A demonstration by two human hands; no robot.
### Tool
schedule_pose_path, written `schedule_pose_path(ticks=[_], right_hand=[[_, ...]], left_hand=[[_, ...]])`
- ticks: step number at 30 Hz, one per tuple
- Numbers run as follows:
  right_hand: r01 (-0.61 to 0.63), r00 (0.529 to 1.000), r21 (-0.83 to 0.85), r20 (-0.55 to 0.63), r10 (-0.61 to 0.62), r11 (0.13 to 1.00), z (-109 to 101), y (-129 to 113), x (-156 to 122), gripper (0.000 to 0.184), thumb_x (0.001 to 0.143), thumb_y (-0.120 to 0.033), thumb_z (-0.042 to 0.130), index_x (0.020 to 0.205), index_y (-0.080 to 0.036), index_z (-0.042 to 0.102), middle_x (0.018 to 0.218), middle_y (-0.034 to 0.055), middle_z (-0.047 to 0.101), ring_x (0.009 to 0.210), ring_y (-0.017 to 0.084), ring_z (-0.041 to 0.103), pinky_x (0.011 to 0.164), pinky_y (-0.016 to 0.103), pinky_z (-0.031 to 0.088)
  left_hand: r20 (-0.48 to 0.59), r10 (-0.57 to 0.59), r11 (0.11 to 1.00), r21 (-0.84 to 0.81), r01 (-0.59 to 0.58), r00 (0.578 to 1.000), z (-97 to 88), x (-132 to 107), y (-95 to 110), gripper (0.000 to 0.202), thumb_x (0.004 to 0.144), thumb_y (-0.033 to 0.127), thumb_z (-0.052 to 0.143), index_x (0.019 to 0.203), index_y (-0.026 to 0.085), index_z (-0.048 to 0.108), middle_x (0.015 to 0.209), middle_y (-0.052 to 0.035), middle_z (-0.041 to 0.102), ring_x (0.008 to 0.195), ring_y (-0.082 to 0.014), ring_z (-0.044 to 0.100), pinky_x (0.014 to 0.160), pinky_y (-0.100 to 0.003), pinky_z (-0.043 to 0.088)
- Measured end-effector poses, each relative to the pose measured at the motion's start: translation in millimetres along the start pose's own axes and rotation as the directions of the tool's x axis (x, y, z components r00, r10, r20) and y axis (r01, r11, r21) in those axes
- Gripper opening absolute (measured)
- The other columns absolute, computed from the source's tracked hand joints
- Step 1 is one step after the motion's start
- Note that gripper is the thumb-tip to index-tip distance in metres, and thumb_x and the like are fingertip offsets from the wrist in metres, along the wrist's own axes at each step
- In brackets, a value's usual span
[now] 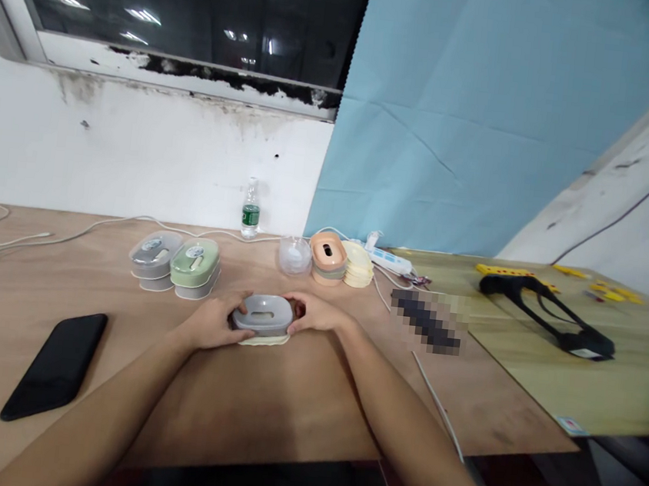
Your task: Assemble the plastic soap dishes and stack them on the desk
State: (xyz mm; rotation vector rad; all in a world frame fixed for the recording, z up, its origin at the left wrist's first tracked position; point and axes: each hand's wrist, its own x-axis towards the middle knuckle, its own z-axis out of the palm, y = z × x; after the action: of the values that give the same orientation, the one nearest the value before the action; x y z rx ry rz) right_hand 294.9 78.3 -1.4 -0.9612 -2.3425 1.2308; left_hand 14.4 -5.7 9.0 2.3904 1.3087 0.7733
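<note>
A grey oval plastic box [264,314] with a slot in its lid sits on a cream-coloured base on the wooden table [262,399]. My left hand [212,322] grips its left end with fingers curled round it. My right hand [315,313] holds its right end the same way. Behind it to the left stand a grey lidded box [154,254] and a green lidded box [195,263]. Further back to the right are a clear lid [294,255], an orange box [328,256] and a stack of yellow pieces [358,266].
A black phone [56,366] lies at the left front. A water bottle [251,208] stands by the wall. White cables and a power strip [389,261] run along the back. A black strap device [549,313] and yellow parts lie on the right table.
</note>
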Motion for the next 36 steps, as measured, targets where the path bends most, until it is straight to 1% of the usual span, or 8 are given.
schedule_pose_path(ticks=[7, 13, 19, 27, 29, 32, 34, 36], right_hand=[[0.048, 0.998, -0.155, -0.021, -0.052, 0.987, 2.3, -2.2, -0.8, 0.086, 0.051, -0.041, 0.086, 0.128, -0.019, 0.054, 0.100, 0.0045, 0.062, 0.078, 0.015, 0.054, 0.064, 0.024, 0.044], [0.040, 0.998, -0.107, -0.054, -0.046, 0.993, 3.8, -0.2, 0.2, 0.081, 0.056, -0.038, 0.085, 0.128, -0.018, 0.054, 0.080, -0.0009, 0.060, 0.064, 0.010, 0.048, 0.054, 0.020, 0.039], [0.076, 0.986, -0.093, -0.142, -0.089, 0.993, 6.2, -0.8, 3.3, 0.081, 0.061, -0.039, 0.082, 0.134, -0.021, 0.051, 0.085, 0.0000, 0.062, 0.060, 0.009, 0.045, 0.053, 0.021, 0.038], [0.089, 0.977, 0.107, -0.204, -0.066, 0.990, 8.8, 9.4, 7.9, 0.074, 0.064, -0.042, 0.078, 0.131, -0.021, 0.052, 0.093, 0.0024, 0.063, 0.057, 0.008, 0.045, 0.052, 0.021, 0.038], [0.112, 0.912, 0.130, -0.406, -0.050, 0.985, 10.2, 15.7, 12.6, 0.064, 0.072, -0.044, 0.071, 0.128, -0.020, 0.053, 0.086, 0.0019, 0.062, 0.057, 0.010, 0.047, 0.054, 0.022, 0.041], [0.075, 0.699, -0.078, -0.707, -0.108, 0.994, 9.9, 22.6, 20.7, 0.053, 0.080, -0.042, 0.063, 0.127, -0.019, 0.052, 0.075, 0.0005, 0.058, 0.059, 0.013, 0.049, 0.059, 0.026, 0.044], [0.015, 0.600, -0.211, -0.780, -0.178, 0.977, 7.5, 24.8, 26.7, 0.052, 0.083, -0.040, 0.058, 0.130, -0.019, 0.050, 0.074, 0.0013, 0.058, 0.061, 0.015, 0.051, 0.063, 0.028, 0.046], [-0.039, 0.556, -0.283, -0.803, -0.215, 0.958, 4.0, 26.1, 33.5, 0.052, 0.086, -0.039, 0.053, 0.133, -0.018, 0.047, 0.074, 0.0023, 0.060, 0.062, 0.017, 0.054, 0.064, 0.030, 0.047]], left_hand=[[0.059, 0.004, 1.000, 0.027, -0.005, 0.998, 5.3, 1.1, -0.2, 0.057, 0.056, 0.055, 0.077, 0.099, 0.022, 0.060, 0.142, -0.0120, 0.046, 0.119, -0.0347, 0.053, 0.096, -0.047, 0.044], [0.050, -0.005, 0.993, 0.115, 0.000, 0.999, 14.0, 2.1, 0.3, 0.053, 0.069, 0.050, 0.070, 0.111, 0.020, 0.058, 0.141, -0.0160, 0.045, 0.122, -0.0357, 0.049, 0.099, -0.049, 0.041], [0.022, 0.046, 0.978, 0.204, -0.049, 0.999, 20.7, 3.4, -6.3, 0.077, 0.081, 0.051, 0.058, 0.145, 0.020, 0.030, 0.146, -0.0198, 0.035, 0.131, -0.0372, 0.037, 0.104, -0.052, 0.032], [0.026, 0.044, 0.939, 0.342, -0.051, 0.999, 22.3, 1.5, -6.3, 0.063, 0.083, 0.056, 0.053, 0.138, 0.027, 0.044, 0.145, -0.0159, 0.036, 0.126, -0.0368, 0.042, 0.104, -0.053, 0.033], [0.030, 0.046, 0.927, 0.370, -0.054, 0.998, 21.8, 1.5, -3.8, 0.062, 0.083, 0.057, 0.054, 0.136, 0.026, 0.048, 0.144, -0.0160, 0.036, 0.125, -0.0365, 0.043, 0.104, -0.052, 0.033], [0.027, 0.051, 0.926, 0.372, -0.057, 0.998, 21.5, 2.6, 0.5, 0.060, 0.082, 0.056, 0.055, 0.134, 0.026, 0.050, 0.144, -0.0155, 0.038, 0.124, -0.0361, 0.044, 0.103, -0.051, 0.035], [0.021, 0.054, 0.930, 0.362, -0.058, 0.998, 22.1, 3.8, 3.1, 0.059, 0.081, 0.055, 0.056, 0.133, 0.027, 0.052, 0.144, -0.0145, 0.038, 0.124, -0.0361, 0.045, 0.103, -0.051, 0.036], [0.012, 0.060, 0.935, 0.350, -0.061, 0.998, 23.0, 4.9, 4.8, 0.059, 0.080, 0.056, 0.057, 0.132, 0.028, 0.053, 0.144, -0.0135, 0.038, 0.123, -0.0359, 0.046, 0.102, -0.051, 0.037]])
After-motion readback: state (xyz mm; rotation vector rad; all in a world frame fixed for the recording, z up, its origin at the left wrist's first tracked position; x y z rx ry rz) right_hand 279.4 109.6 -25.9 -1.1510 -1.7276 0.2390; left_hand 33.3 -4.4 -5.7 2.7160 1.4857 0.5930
